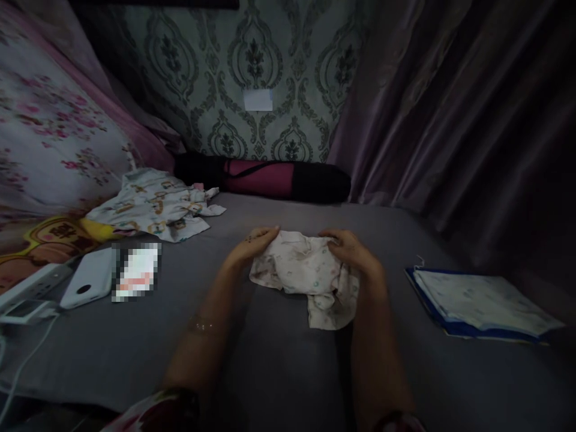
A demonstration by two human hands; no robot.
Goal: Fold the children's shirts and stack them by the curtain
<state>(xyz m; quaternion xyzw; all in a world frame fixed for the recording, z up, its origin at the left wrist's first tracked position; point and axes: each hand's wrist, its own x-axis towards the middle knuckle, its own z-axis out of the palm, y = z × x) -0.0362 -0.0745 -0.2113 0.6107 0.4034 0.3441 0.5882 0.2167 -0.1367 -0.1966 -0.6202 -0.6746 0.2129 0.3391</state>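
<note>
Between my hands is a small white baby garment (306, 267) with a faint print, its kind not fully clear because it is bunched. My left hand (257, 243) pinches its upper left corner. At the upper right edge, my right hand (348, 249) grips the cloth between thumb and fingers. The lower right part of the garment hangs down in folds onto the grey bed sheet (270, 360). Some of its right side is hidden behind my right hand and wrist.
Printed white clothes (157, 204) lie in a heap at the back left. Nearer are a white power bank (92, 279), a blurred-out rectangle (137, 273), and a power strip (36, 285) with cables. Folded cloths (486, 300) lie at right. A black-and-maroon roll bag (265, 179) lies along the wall.
</note>
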